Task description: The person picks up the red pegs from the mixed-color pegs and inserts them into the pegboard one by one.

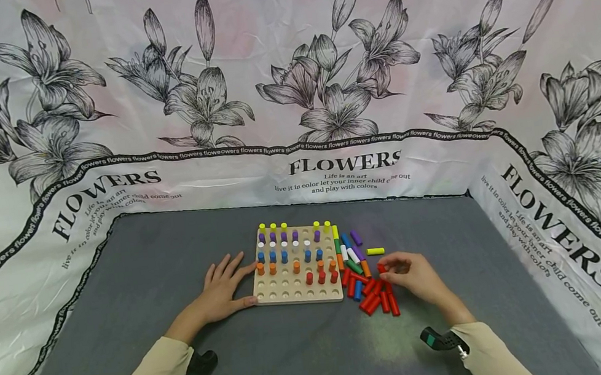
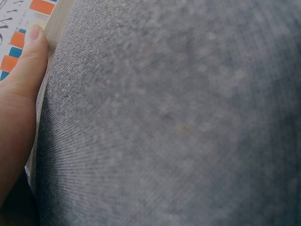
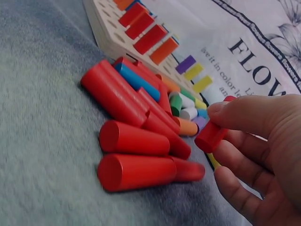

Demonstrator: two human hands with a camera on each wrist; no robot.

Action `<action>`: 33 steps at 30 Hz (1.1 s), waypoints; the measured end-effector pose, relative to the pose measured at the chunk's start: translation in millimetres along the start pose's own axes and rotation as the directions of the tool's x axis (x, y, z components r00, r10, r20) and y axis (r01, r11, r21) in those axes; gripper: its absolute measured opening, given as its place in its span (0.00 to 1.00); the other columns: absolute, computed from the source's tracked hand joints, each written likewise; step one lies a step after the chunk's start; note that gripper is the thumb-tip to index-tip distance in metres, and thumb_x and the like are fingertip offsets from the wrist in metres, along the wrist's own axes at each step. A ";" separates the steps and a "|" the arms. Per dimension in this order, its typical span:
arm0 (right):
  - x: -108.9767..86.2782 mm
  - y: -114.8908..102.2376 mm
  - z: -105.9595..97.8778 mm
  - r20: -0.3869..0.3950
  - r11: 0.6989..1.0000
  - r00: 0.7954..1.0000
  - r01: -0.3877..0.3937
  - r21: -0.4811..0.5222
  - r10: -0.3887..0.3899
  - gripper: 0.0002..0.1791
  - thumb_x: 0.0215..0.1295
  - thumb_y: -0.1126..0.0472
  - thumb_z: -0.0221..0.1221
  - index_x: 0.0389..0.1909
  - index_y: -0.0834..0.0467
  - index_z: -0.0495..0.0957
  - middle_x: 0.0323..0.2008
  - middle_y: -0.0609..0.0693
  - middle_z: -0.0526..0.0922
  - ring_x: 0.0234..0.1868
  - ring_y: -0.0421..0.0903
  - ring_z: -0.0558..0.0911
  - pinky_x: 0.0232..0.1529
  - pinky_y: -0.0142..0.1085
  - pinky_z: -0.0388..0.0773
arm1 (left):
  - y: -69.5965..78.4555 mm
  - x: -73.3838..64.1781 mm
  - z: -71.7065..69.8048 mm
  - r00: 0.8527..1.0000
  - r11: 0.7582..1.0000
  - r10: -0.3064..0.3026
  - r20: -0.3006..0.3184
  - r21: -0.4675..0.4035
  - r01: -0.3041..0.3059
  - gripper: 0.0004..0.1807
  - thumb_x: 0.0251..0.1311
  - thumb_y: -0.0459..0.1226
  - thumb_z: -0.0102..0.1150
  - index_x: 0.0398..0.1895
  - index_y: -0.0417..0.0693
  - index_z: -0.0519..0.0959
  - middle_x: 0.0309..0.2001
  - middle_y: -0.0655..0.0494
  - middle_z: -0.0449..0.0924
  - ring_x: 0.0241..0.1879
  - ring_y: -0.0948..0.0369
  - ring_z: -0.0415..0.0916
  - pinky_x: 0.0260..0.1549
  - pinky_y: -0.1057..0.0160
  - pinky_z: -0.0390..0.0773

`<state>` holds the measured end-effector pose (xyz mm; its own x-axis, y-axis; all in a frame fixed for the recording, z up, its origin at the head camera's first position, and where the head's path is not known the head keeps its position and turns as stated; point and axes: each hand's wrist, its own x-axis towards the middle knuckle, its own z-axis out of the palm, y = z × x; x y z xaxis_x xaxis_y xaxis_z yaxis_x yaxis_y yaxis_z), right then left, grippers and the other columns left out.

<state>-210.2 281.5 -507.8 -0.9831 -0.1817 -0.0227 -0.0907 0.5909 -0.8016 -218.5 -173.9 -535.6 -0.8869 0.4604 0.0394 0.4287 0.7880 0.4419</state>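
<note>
A wooden pegboard (image 1: 299,299) stands on the grey cloth, with rows of yellow, purple, white, blue, orange and red pegs upright in its holes. My left hand (image 1: 223,290) rests at the board's left edge, fingers spread and straight, thumb at the near left corner. In the left wrist view the thumb (image 2: 33,61) lies along the board's side. My right hand (image 1: 413,275) pinches a red peg (image 3: 214,134) between thumb and fingers, above the pile at the board's right. Several red pegs (image 3: 136,172) lie loose below that hand.
Beside the board's right edge lie loose green, white, blue, purple and orange pegs, with a yellow peg (image 1: 376,251) a little apart. A flower-printed sheet (image 1: 343,170) rises behind the grey cloth (image 1: 298,361) and along both sides.
</note>
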 end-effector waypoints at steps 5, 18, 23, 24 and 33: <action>4.7 -4.9 4.4 -0.004 1.000 1.000 -0.015 -0.011 0.015 0.14 0.58 0.55 0.71 0.44 0.53 0.84 0.35 0.51 0.85 0.32 0.40 0.79 0.30 0.32 0.76 | 0.5 0.2 -0.2 1.000 1.000 -0.003 0.004 0.006 0.003 0.43 0.59 0.59 0.63 0.75 0.58 0.62 0.79 0.41 0.49 0.78 0.35 0.42 0.68 0.26 0.42; 11.1 -27.6 15.2 0.019 1.000 1.000 0.008 0.016 -0.008 0.14 0.58 0.58 0.71 0.44 0.57 0.84 0.37 0.53 0.85 0.35 0.43 0.80 0.35 0.32 0.79 | 0.9 0.1 -0.1 1.000 1.000 -0.003 0.004 0.009 0.003 0.43 0.59 0.59 0.63 0.75 0.58 0.62 0.79 0.41 0.49 0.78 0.35 0.42 0.68 0.26 0.42; 16.3 -26.5 22.7 0.018 0.999 1.000 0.024 0.025 -0.024 0.14 0.57 0.56 0.72 0.42 0.55 0.84 0.37 0.52 0.86 0.35 0.42 0.82 0.37 0.32 0.80 | 0.2 0.4 0.6 1.000 1.000 -0.007 0.003 0.005 0.007 0.43 0.59 0.59 0.63 0.75 0.59 0.62 0.79 0.42 0.49 0.78 0.35 0.42 0.68 0.26 0.42; 16.5 -28.0 24.1 0.021 0.999 0.999 0.027 0.031 -0.028 0.13 0.57 0.57 0.72 0.42 0.55 0.84 0.37 0.52 0.86 0.35 0.42 0.82 0.37 0.32 0.80 | 0.2 0.4 0.7 1.000 1.000 -0.007 0.002 0.004 0.006 0.43 0.59 0.59 0.63 0.75 0.59 0.62 0.79 0.42 0.49 0.78 0.35 0.42 0.68 0.26 0.42; 20.2 -40.3 36.3 0.041 0.996 0.997 0.059 0.065 -0.062 0.12 0.58 0.58 0.71 0.42 0.55 0.85 0.38 0.53 0.87 0.34 0.43 0.83 0.36 0.32 0.81 | -0.8 0.6 1.5 1.000 1.000 -0.003 -0.006 0.013 0.003 0.43 0.58 0.59 0.64 0.75 0.59 0.62 0.79 0.42 0.50 0.77 0.35 0.43 0.68 0.26 0.43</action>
<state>-220.6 225.4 -497.7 -0.9683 -0.2498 0.0023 -0.1379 0.5269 -0.8386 -219.1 -173.7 -537.4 -0.8893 0.4553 0.0436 0.4280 0.7947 0.4303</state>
